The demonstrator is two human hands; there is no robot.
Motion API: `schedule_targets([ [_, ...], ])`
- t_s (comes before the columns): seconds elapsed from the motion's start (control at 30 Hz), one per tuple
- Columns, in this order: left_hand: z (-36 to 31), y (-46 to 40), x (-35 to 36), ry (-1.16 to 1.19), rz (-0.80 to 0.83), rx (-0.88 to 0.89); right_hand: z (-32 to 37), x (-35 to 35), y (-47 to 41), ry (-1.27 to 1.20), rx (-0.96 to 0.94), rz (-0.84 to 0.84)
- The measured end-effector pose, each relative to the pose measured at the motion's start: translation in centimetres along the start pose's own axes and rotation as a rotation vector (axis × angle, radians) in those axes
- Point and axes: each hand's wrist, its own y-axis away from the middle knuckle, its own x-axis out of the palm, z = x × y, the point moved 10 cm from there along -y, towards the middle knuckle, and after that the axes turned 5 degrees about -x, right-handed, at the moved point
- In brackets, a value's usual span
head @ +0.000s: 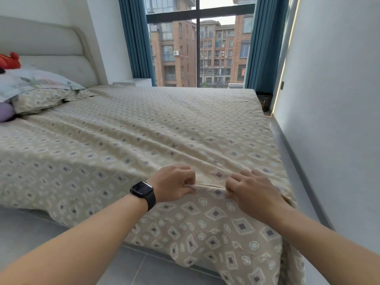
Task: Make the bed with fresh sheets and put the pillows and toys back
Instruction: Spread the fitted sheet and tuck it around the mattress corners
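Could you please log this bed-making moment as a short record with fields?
setting: bedroom, bed beside a large window with blue curtains
bedding: beige diamond-patterned sheet spread over the mattress, long wrinkles running across it, its edge hanging over the near side
left hand: pinches a raised fold of the sheet; black smartwatch on the wrist
right hand: pinches the same fold, just beside the left
pillows: floral pillow stacked on a beige patterned pillow at the padded white headboard
toys: red plush toy and purple plush item, both partly cut off at the left edge
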Motion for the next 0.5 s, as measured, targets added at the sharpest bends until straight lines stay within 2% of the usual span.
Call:
schedule_targets([
  [0.13,0.2,-0.5,0.1,0.042,0.002,-0.029,0.4,-0.4,-0.5,-0.009,-0.015,-0.027],
  [0.23,0.4,-1.2,0.9,0.106,0.087,-0.084,1.4,0.4,-0.2,-0.128,-0.095,0.099],
  [0.33,0.3,-0.9,1.8,0.167,0.269,-0.155,2.3,1.5,0.7,-0.183,-0.114,0.24],
  [0.5,-1.4,1.3,4.4,0.287,0.598,-0.236,3.1,1.5,0.0,-0.161,-0.133,0.315],
])
